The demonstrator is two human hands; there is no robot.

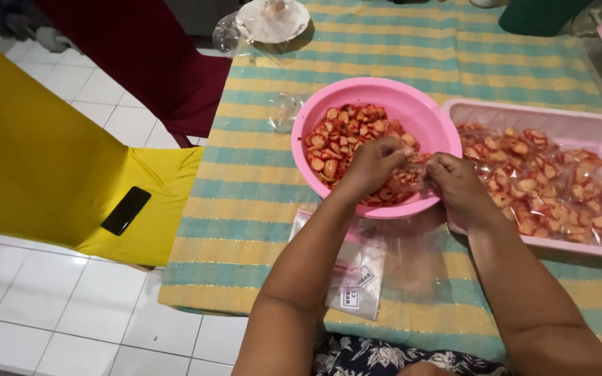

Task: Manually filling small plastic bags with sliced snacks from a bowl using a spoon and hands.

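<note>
Bag (412,177), small and clear with chips inside, hangs over the near rim of the pink bowl (412,104), pinched at its mouth between left hand (371,163) and right hand (458,184), mouth running side to side, both hands equally close.

I see soft, even indoor light with faint shadows under my arms. The far corners bend slightly, glare sits on the clear plastic bags (357,278), and focus is fairly sharp.
</note>
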